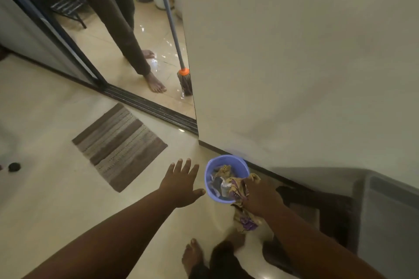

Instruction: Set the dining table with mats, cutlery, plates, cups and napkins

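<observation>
Cream, glossy floor tiles [56, 210] cover most of the view, bounded on the right by a plain off-white wall [294, 52] whose upper part runs out of frame. A dark metal sliding-door track [149, 106] crosses the floor; beyond it stands a second person, seen only from the waist down, one bare foot [156, 84] planted on wet-looking tiles. Beside that foot rests a blue-handled string mop with an orange collar [184, 79], its handle cut off at the top. A grey-and-brown striped woven rug [120, 146] lies flat near the track. At lower right a dark wooden piece of furniture [317, 206] is partly hidden behind the arm and hard to identify.

A round lilac plastic basin [226, 178] sits on the floor against the wall, holding crumpled cloths whose details are blurred. The right hand [260, 197] grips a yellow-and-purple patterned cloth [240, 190] at the basin's rim. The left hand [182, 182] hovers just beside the basin, fingers spread, holding nothing. No writing is legible.
</observation>
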